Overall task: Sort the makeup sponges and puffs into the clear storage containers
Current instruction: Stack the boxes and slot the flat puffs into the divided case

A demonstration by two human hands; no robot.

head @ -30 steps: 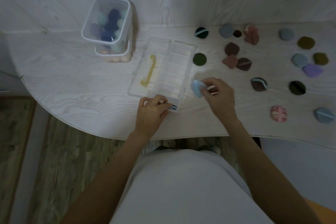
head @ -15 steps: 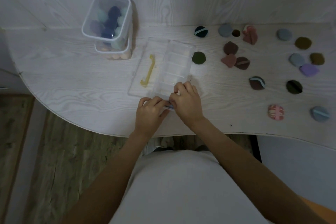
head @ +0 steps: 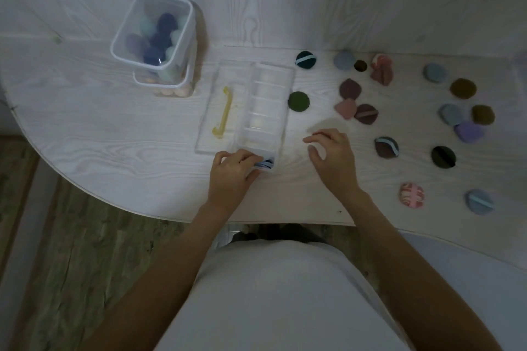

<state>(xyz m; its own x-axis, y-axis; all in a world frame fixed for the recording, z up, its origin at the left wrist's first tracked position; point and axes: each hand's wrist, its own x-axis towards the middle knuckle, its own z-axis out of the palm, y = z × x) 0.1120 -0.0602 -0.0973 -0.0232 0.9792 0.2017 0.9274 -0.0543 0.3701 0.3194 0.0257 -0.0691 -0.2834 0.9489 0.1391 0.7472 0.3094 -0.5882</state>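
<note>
Against the near end of the clear divided tray (head: 263, 111), the left hand (head: 231, 177) curls its fingers over the tray's corner, gripping it; a blue puff (head: 266, 164) lies in that nearest compartment, though dim light makes its shape hard to read. Right of the tray, the right hand (head: 332, 158) hovers with fingers spread and relaxed, holding nothing. Farther right of the tray, loose puffs (head: 386, 147) are scattered over the table (head: 114, 137). Left of the tray stands a tall clear container (head: 155, 37) full of sponges.
</note>
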